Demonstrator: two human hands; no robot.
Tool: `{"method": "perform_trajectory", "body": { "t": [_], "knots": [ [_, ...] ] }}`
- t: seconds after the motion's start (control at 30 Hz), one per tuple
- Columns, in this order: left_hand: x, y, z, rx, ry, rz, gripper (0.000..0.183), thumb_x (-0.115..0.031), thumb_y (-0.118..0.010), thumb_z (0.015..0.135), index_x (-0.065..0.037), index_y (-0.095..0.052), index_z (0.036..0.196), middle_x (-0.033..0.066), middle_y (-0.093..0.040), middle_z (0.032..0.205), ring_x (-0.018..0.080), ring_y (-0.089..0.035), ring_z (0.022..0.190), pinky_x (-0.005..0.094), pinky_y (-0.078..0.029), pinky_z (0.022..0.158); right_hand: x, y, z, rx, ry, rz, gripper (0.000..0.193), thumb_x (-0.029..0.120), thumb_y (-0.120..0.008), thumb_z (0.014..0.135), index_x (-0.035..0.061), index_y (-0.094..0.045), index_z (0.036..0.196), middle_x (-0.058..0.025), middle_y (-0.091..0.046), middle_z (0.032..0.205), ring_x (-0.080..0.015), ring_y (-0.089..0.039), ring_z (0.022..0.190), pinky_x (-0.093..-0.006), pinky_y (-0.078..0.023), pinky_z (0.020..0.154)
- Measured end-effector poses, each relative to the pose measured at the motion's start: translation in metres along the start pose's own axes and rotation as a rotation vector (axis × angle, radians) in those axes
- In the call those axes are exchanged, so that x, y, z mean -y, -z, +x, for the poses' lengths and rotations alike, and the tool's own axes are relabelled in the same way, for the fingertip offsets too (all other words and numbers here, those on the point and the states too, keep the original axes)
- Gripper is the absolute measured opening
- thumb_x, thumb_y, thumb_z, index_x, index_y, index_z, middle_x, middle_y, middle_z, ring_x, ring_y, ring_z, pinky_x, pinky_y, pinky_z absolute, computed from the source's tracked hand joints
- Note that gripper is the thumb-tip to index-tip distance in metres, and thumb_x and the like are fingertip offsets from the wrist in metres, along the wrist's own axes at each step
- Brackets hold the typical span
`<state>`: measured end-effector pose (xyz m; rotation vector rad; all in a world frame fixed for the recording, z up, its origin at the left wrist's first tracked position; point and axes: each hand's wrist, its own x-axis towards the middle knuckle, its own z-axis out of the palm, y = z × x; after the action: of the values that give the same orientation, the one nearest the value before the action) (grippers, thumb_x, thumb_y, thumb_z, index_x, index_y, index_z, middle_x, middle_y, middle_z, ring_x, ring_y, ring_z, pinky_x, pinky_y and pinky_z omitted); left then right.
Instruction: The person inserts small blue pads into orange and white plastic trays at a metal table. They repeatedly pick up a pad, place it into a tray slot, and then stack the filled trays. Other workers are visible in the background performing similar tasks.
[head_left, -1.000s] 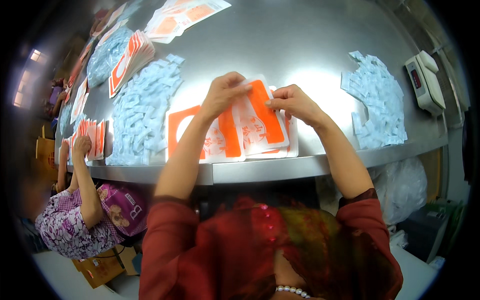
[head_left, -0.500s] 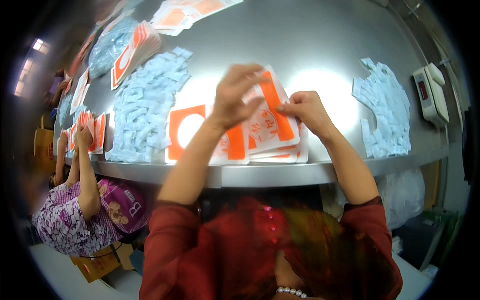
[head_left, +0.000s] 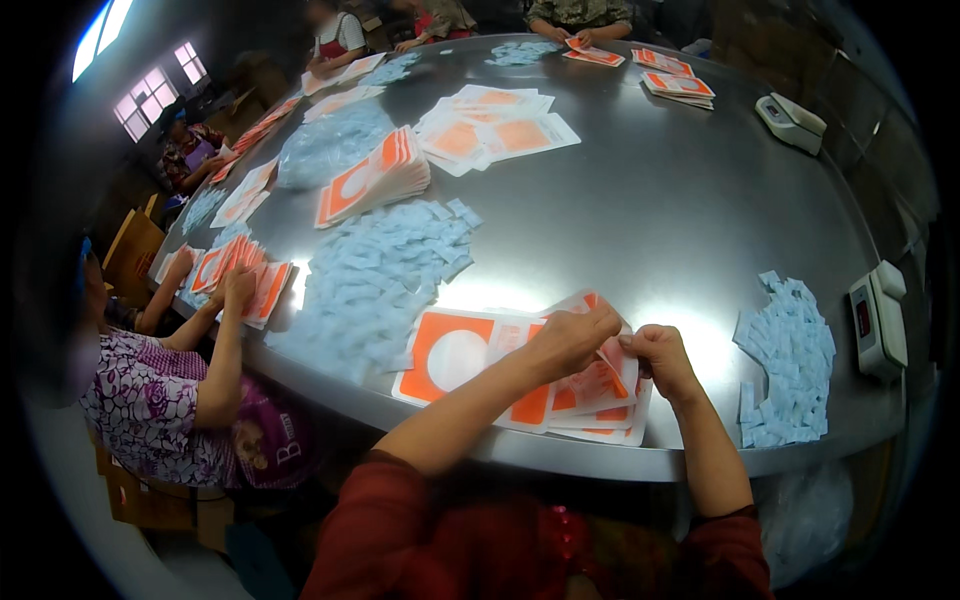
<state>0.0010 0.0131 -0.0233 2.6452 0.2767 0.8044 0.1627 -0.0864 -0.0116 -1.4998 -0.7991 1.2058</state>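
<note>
A flat orange-and-white printed pouch [head_left: 608, 375] stands lifted and bent near the table's front edge. My right hand [head_left: 664, 360] pinches its right edge between thumb and fingers. Close beside it, my left hand [head_left: 572, 345] is closed at the upper edge of the same pouch, its fingertips almost meeting those of my right hand; any small item in them is hidden. Beneath lie more pouches [head_left: 640, 425], stacked and overlapping. To the left, a pouch with a white circle [head_left: 455, 360] lies flat, partly covered.
Small pale-blue packets [head_left: 380, 270] are heaped left, with another heap [head_left: 790, 360] right. A fanned pouch stack [head_left: 375, 180], loose pouches [head_left: 490, 130] and a clear bag [head_left: 335, 145] lie farther back. White scales [head_left: 880, 320] stand right. Nearby at left, a co-worker [head_left: 165, 390] handles pouches.
My left hand has come down from above the pouches to the pouch's edge and closed. The pouch is now raised and bent. The view has tilted up, showing more of the table and other people.
</note>
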Motion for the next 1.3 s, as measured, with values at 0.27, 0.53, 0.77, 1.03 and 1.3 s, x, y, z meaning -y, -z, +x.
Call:
{"method": "perform_trajectory", "body": {
  "t": [0.27,0.53,0.77,1.03,1.3],
  "knots": [
    [0.005,-0.012,-0.001,0.259,-0.081,0.043,0.018,-0.008,-0.053,0.079,-0.009,-0.063,0.093,0.0049,-0.064,0.097,0.0237,-0.062,0.086,0.037,-0.052,0.068,0.005,-0.011,-0.008,0.002,0.185,-0.809,0.026,0.025,-0.064,0.075,-0.0007,-0.064,0.078,-0.0109,-0.064,0.073,-0.0194,-0.06,0.068,-0.0307,-0.047,0.064],
    [-0.013,0.003,0.01,0.508,0.063,0.155,0.017,-0.01,-0.059,0.078,-0.01,-0.065,0.094,0.0057,-0.062,0.094,0.0233,-0.06,0.085,0.0345,-0.049,0.072,-0.032,-0.003,0.015,0.054,0.209,-0.683,0.024,0.019,-0.059,0.079,-0.0035,-0.066,0.083,-0.01,-0.064,0.073,-0.0154,-0.058,0.067,-0.0302,-0.047,0.063],
    [-0.006,0.006,0.009,0.458,-0.006,0.202,0.026,-0.015,-0.075,0.064,-0.005,-0.066,0.087,0.0069,-0.06,0.086,0.0234,-0.06,0.083,0.0351,-0.05,0.066,-0.008,-0.011,0.001,0.049,0.129,-0.569,0.024,0.02,-0.06,0.077,-0.0036,-0.063,0.082,-0.0092,-0.062,0.072,-0.015,-0.057,0.065,-0.03,-0.047,0.06],
    [-0.006,0.025,0.009,0.279,-0.124,0.159,0.036,-0.029,-0.08,0.06,-0.004,-0.055,0.055,0.0066,-0.053,0.064,0.025,-0.054,0.062,0.0358,-0.045,0.055,-0.02,0.008,0.017,-0.043,0.022,-0.602,0.013,0.008,-0.059,0.072,-0.0016,-0.062,0.08,-0.0149,-0.063,0.065,-0.0222,-0.064,0.056,-0.033,-0.05,0.049],
    [-0.008,0.027,0.006,0.185,-0.164,0.096,0.031,-0.018,-0.08,0.057,-0.004,-0.053,0.053,0.007,-0.05,0.062,0.0245,-0.052,0.063,0.0367,-0.044,0.058,-0.002,0.023,0.006,-0.005,-0.098,-0.441,0.02,0.019,-0.068,0.072,0.0,-0.062,0.072,-0.0102,-0.062,0.062,-0.0171,-0.061,0.052,-0.0269,-0.047,0.048]
  ]
}}
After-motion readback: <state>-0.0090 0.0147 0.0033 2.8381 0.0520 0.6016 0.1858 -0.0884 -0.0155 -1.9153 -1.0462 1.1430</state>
